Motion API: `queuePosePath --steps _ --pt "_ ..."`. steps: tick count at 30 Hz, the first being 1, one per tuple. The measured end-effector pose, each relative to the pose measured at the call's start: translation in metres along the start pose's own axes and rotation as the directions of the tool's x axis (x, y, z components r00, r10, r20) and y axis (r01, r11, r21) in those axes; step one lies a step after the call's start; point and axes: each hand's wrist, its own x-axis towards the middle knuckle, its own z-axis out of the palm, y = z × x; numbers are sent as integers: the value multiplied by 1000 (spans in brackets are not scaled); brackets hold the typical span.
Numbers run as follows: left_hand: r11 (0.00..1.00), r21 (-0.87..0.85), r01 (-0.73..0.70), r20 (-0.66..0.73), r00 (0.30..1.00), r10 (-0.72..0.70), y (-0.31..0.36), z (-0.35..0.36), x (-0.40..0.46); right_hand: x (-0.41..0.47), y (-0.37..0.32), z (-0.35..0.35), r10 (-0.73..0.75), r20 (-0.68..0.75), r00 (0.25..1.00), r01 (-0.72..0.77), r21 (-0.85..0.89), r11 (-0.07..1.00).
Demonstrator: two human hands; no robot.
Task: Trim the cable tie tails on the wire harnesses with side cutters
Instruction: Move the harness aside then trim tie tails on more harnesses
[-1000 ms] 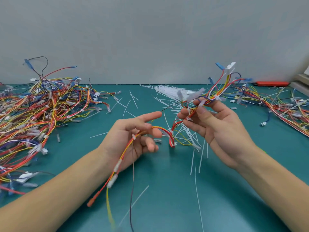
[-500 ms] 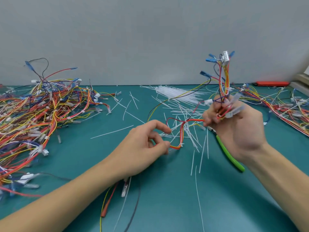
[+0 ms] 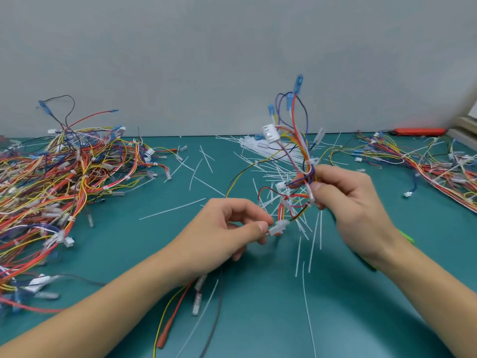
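The side cutters (image 3: 405,239) are almost wholly hidden behind the right hand (image 3: 353,202); only slivers of green handle show at the wrist, right of centre. The left hand (image 3: 227,233) covers the harness (image 3: 296,161) wires passing beneath it. The wire pile (image 3: 51,189) is cut off by the left edge, blurred at lower left. A second pile (image 3: 426,164) runs off the right edge. An orange object (image 3: 419,131) at upper right is too blurred to identify.

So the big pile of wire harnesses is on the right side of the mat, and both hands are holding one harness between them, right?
Not quite. The head view shows the big pile of wire harnesses on the left side of the mat, not the right. The rest holds: the left hand and right hand hold one harness between them.
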Motion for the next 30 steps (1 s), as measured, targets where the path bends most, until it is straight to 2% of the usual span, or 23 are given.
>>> queuePosePath --steps 4,8,15,21,25,30 --pt "995 -102 14 6 1000 -13 0 0 0 -3 -3 2 -21 13 1000 22 -70 997" --pt "997 -70 12 -89 996 -18 -4 -1 3 -2 -1 3 -40 -37 999 36 -107 994" --pt "994 -89 64 -200 976 -80 -5 -4 5 3 7 -2 -2 -238 971 11 35 999" --pt "995 -78 60 -283 956 -80 -9 -7 6 3 12 -2 -24 -246 969 30 18 999" --pt "999 32 36 -317 948 -24 -9 -7 7 1 9 -1 -62 -214 975 65 8 998" --pt "972 230 48 -288 958 21 -13 -5 6 -1 4 1 -119 -172 978 118 -11 993"
